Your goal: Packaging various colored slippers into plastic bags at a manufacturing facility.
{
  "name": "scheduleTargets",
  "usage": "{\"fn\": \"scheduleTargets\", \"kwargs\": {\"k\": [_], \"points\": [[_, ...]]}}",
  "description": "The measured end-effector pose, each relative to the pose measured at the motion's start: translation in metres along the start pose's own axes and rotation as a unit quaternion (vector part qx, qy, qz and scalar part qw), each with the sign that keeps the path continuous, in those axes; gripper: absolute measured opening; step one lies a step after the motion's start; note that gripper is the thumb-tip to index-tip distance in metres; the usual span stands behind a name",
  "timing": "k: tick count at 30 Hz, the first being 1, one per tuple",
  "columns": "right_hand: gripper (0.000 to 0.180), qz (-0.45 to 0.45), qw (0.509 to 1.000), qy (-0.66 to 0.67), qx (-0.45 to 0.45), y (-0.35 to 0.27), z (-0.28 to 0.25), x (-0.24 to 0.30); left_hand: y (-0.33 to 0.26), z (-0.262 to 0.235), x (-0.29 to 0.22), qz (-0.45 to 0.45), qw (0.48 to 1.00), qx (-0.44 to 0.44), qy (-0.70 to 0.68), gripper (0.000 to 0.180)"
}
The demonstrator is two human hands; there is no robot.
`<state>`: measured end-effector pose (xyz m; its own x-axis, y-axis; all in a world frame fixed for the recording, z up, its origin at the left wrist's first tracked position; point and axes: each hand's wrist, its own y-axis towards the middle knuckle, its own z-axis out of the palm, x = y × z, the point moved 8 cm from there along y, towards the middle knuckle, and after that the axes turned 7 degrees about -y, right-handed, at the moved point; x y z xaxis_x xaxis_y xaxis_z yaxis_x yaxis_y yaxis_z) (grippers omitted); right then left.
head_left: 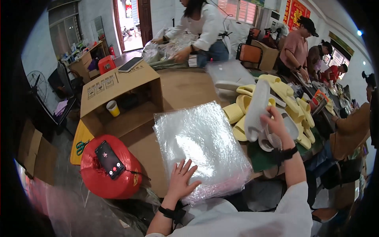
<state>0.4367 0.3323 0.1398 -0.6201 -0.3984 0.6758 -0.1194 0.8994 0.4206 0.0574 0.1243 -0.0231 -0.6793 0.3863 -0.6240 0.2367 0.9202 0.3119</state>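
Note:
My left hand lies flat, fingers spread, on the near left part of a stack of clear plastic bags. Nothing is held in it. To the right, my right hand is closed on the edge of a pale grey slipper, which is tilted up with its sole showing. Its fingertips are partly hidden at the slipper's side. Around and behind it is a heap of yellow slippers, with more pale grey slippers beneath my hand.
An open cardboard box with a phone on top and a yellow-white cup inside stands at the far left. Nearer are a red twine roll bearing another phone, and scissors. Several people work behind and at right.

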Motion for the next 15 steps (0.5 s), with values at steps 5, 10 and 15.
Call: {"fn": "scheduleTargets", "kwargs": {"k": [5, 10, 15], "points": [[0.019, 0.030, 0.990, 0.136, -0.038, 0.040, -0.017, 0.018, 0.001, -0.001, -0.002, -0.009, 1.000, 0.001, 0.003, 0.065], [0.029, 0.056, 0.953, 0.251, -0.158, 0.029, -0.032, 0.091, -0.001, -0.002, 0.000, -0.019, 1.000, -0.003, 0.004, 0.064], [0.041, -0.022, 0.977, 0.031, -0.212, 0.019, -0.036, 0.115, -0.002, 0.000, 0.003, 0.000, 1.000, -0.012, 0.007, 0.065]]}}
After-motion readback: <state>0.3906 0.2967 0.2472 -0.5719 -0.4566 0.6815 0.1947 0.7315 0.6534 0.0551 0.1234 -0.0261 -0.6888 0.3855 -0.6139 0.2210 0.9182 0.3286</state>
